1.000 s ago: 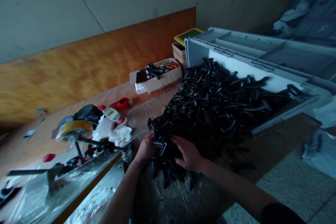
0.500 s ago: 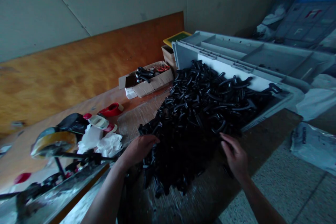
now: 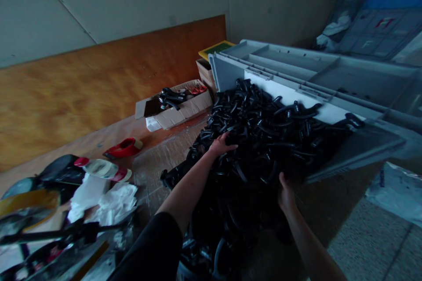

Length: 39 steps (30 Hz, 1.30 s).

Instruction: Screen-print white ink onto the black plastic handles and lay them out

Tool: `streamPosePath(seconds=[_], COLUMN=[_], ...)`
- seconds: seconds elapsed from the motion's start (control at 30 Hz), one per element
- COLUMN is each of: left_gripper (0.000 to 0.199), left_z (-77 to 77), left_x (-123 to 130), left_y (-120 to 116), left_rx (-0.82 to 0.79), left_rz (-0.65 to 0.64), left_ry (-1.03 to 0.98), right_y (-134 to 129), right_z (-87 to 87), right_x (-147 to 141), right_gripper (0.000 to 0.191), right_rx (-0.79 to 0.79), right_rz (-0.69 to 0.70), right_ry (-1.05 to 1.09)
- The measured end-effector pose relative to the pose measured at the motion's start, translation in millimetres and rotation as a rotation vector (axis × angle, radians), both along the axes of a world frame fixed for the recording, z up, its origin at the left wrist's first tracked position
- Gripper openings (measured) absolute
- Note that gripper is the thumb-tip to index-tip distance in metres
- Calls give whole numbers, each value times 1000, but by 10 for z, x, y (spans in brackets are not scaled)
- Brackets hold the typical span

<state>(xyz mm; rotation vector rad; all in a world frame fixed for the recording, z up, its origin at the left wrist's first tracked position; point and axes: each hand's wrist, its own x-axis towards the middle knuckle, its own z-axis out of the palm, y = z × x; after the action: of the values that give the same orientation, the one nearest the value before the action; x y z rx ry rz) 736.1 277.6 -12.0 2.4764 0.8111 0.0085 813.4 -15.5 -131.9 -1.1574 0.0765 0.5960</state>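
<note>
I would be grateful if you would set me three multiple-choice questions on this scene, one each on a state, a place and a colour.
1. What state is the cardboard box in?
A) taped shut
B) open, with black parts inside
C) crushed flat

2. Where is the left hand?
A) on the heap of black plastic parts
B) inside the box
C) on the floor

3. What colour is the curved object beyond the white tissue?
A) white
B) green
C) red

Answers:
1 B, the parts lie uncovered in the box.
2 A, the hand lies spread on the heap.
3 C, the object shows red.
</note>
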Motion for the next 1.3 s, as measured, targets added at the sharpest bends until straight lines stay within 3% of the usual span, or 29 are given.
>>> streamPosePath(seconds=[0.1, 0.23, 0.4, 0.5, 0.6, 0.73, 0.87, 0.97, 1.03, 1.1, 1.17, 1.23, 1.3], left_gripper=[96, 74, 62, 55, 51, 55, 51, 52, 52, 49, 50, 61, 80], left_z=[3, 69, 168, 217, 294, 447, 626, 768, 802, 714, 475, 127, -230], left_x=[9, -199, -555, -818, -1169, -1744, -2316, -2696, -2944, -3202, -3455, -3661, -3776], left_y=[38, -17, -128, -222, -371, -611, -848, -1086, -1332, -1675, -2103, -2557, -2948], left_rx=[30, 47, 83, 78, 112, 194, 203, 174, 194, 258, 311, 291, 196], left_rz=[-60, -164, -234, -260, -260, -193, -61, 19, 99, 240, 388, 465, 456], left_ry=[65, 77, 40, -25, -77, 10, 182, 187, 95, -16, -75, -15, 114], right_y=[134, 303, 465, 508, 514, 469, 430, 314, 101, -251, -711, -1187, -1564], right_z=[102, 277, 653, 921, 1132, 1333, 1543, 1631, 1560, 1332, 968, 553, 193], right_x=[23, -60, -382, -609, -853, -1260, -1678, -1785, -1669, -1406, -1067, -774, -645], right_gripper=[58, 62, 66, 70, 74, 72, 69, 61, 56, 57, 69, 82, 90], right_rx=[46, 46, 28, -18, -99, -214, -163, -55, -12, -58, -201, -361, -475], right_rz=[40, 165, 316, 478, 614, 775, 1103, 1224, 1167, 1000, 773, 626, 646], right_ry=[77, 141, -29, -292, -690, -1112, -1390, -1481, -1518, -1557, -1572, -1558, -1561])
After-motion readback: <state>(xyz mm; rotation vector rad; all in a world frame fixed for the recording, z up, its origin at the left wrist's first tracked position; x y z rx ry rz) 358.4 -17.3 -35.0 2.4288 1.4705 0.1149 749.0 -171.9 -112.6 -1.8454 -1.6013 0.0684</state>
